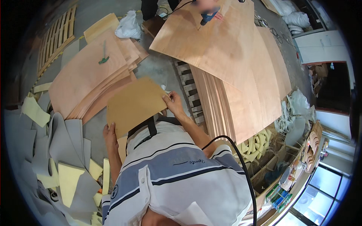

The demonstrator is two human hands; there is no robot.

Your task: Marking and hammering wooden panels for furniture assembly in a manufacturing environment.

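A flat tan-brown board (pixel 135 102) with straight edges is held out in front of my body. My left hand (pixel 110 133) grips its lower left corner. My right hand (pixel 174 103) pinches the right edge, thumb on top and fingers partly hidden beneath. Just beyond it, at the left, lies a fanned stack of plywood sheets (pixel 85 71) with a green-handled tool (pixel 104 56) on top. To the right of my right hand rises a tall pile of large plywood sheets (pixel 241 86).
Across the pile, another person's hand (pixel 205 5) holds a blue power drill (pixel 209 17) against the plywood. A dark pallet (pixel 185 81) borders the pile. Grey and yellow foam offcuts (pixel 69 180) cover the left floor. A black cable (pixel 247 177) passes my right side. A white bag (pixel 128 25) stands far left.
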